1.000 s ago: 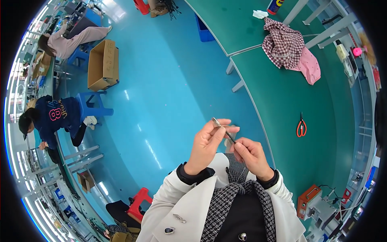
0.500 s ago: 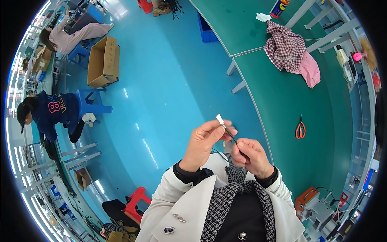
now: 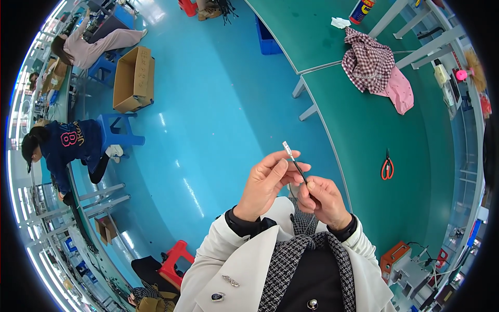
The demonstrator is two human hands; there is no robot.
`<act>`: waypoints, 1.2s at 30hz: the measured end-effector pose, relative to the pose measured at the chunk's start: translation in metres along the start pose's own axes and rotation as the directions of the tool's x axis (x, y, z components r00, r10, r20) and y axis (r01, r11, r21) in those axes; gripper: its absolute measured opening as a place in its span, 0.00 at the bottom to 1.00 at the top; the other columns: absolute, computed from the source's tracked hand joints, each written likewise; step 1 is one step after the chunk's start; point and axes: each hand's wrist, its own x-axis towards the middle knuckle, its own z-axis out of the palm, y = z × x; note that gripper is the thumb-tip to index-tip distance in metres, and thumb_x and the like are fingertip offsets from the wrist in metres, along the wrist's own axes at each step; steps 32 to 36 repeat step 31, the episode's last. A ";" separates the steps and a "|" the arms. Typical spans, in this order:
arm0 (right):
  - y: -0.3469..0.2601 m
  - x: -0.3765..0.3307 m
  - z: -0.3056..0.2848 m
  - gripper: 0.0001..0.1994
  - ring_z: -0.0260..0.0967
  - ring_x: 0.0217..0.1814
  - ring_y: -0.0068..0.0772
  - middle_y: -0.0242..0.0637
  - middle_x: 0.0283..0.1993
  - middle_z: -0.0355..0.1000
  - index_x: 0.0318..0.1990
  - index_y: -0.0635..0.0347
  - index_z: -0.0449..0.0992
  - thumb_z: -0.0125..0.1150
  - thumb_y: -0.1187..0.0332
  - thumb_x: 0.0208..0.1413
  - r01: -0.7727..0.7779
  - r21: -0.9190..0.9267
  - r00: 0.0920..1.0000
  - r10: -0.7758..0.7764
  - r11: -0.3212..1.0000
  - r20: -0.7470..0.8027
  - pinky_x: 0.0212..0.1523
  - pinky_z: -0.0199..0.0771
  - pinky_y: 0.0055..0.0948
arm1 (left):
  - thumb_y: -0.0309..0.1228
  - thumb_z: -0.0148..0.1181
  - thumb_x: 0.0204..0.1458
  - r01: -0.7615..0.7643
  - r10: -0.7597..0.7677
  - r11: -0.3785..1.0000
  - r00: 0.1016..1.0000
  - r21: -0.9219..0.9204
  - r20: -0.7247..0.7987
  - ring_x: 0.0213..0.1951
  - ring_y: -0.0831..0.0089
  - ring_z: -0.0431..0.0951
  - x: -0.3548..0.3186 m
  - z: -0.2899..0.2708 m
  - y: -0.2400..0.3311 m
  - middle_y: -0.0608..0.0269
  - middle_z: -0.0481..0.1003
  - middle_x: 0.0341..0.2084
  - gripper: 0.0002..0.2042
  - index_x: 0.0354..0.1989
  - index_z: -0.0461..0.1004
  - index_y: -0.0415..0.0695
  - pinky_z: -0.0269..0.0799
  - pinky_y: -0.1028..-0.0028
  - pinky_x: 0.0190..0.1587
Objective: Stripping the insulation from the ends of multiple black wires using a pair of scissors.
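Observation:
A thin black cable [image 3: 300, 170] with a white and silvery connector [image 3: 287, 149] at its end is held up in front of my chest. My right hand [image 3: 325, 199] pinches the cable between thumb and curled fingers, below the connector. Around the connector end, my left hand [image 3: 266, 182] is loosely closed. Its fingers curl behind the cable, and the thumb lies just left of it. The connector sticks out beyond the left fingertips, pointing up and slightly left. Much of the cable's lower part is hidden by my hands.
On the green table [image 3: 374, 208] to my right lie orange-handled pliers [image 3: 387, 167], a checked cloth [image 3: 368, 60] and a spray can [image 3: 361, 11]. An orange and grey machine [image 3: 397, 265] stands nearer. Leftward are a red stool [image 3: 175, 264], a cardboard box [image 3: 132, 80] and two seated people.
The connector has turned a little and shows a different face. My left thumb has eased back from it, and the left fingers have shifted slightly. My right hand keeps its pinch.

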 end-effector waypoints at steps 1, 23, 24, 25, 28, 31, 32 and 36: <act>0.001 0.000 0.000 0.15 0.48 0.18 0.18 0.28 0.18 0.57 0.30 0.61 0.67 0.43 0.62 0.66 0.033 -0.076 0.999 -0.034 0.997 -0.024 0.20 0.49 0.21 | 0.32 0.44 0.64 -0.014 0.014 1.000 1.000 0.003 0.007 0.33 0.74 0.75 0.000 -0.001 0.000 0.49 0.77 0.41 0.13 0.50 0.71 0.39 0.73 0.73 0.40; -0.060 0.003 0.019 0.15 0.54 0.21 0.25 0.29 0.19 0.58 0.33 0.60 0.63 0.33 0.63 0.69 0.507 -0.240 0.848 -0.529 0.828 -0.033 0.27 0.59 0.27 | 0.28 0.57 0.55 -0.273 0.173 0.534 0.962 0.800 0.213 0.42 0.69 0.75 0.010 -0.044 -0.018 0.58 0.74 0.48 0.17 0.53 0.69 0.41 0.70 0.70 0.45; -0.063 0.004 0.024 0.15 0.54 0.21 0.25 0.29 0.19 0.58 0.33 0.60 0.63 0.33 0.63 0.69 0.506 -0.244 0.848 -0.529 0.827 -0.034 0.27 0.59 0.27 | 0.28 0.57 0.54 -0.304 0.182 0.453 0.952 0.838 0.247 0.43 0.67 0.75 0.010 -0.039 -0.027 0.58 0.74 0.47 0.17 0.52 0.70 0.41 0.70 0.69 0.46; -0.066 0.006 0.030 0.15 0.56 0.21 0.26 0.31 0.20 0.60 0.34 0.60 0.63 0.33 0.62 0.69 0.486 -0.224 0.866 -0.500 0.845 -0.008 0.28 0.60 0.27 | 0.28 0.58 0.52 -0.333 0.187 0.368 0.941 0.868 0.282 0.45 0.66 0.75 0.011 -0.037 -0.034 0.59 0.75 0.46 0.16 0.50 0.71 0.41 0.70 0.69 0.47; -0.069 0.016 0.043 0.16 0.58 0.23 0.27 0.33 0.23 0.63 0.35 0.61 0.65 0.33 0.61 0.69 0.439 -0.182 0.898 -0.439 0.880 0.046 0.29 0.61 0.27 | 0.29 0.58 0.53 -0.251 0.045 0.441 0.965 0.862 0.258 0.47 0.65 0.74 0.017 -0.042 -0.050 0.58 0.75 0.46 0.16 0.51 0.71 0.42 0.69 0.69 0.49; -0.069 0.035 0.049 0.19 0.70 0.48 0.41 0.52 0.45 0.72 0.55 0.64 0.65 0.33 0.60 0.69 0.594 -0.507 0.788 -0.580 0.625 0.207 0.55 0.64 0.35 | 0.31 0.56 0.58 0.024 -0.202 0.833 0.943 0.552 0.264 0.56 0.66 0.67 0.031 -0.064 -0.047 0.56 0.67 0.56 0.19 0.58 0.65 0.48 0.63 0.68 0.58; -0.069 0.035 0.049 0.19 0.70 0.48 0.41 0.52 0.45 0.72 0.55 0.64 0.65 0.33 0.60 0.69 0.594 -0.507 0.788 -0.580 0.625 0.207 0.55 0.64 0.35 | 0.31 0.56 0.58 0.024 -0.202 0.833 0.943 0.552 0.264 0.56 0.66 0.67 0.031 -0.064 -0.047 0.56 0.67 0.56 0.19 0.58 0.65 0.48 0.63 0.68 0.58; -0.069 0.035 0.049 0.19 0.70 0.48 0.41 0.52 0.45 0.72 0.55 0.64 0.65 0.33 0.60 0.69 0.594 -0.507 0.788 -0.580 0.625 0.207 0.55 0.64 0.35 | 0.31 0.56 0.58 0.024 -0.202 0.833 0.943 0.552 0.264 0.56 0.66 0.67 0.031 -0.064 -0.047 0.56 0.67 0.56 0.19 0.58 0.65 0.48 0.63 0.68 0.58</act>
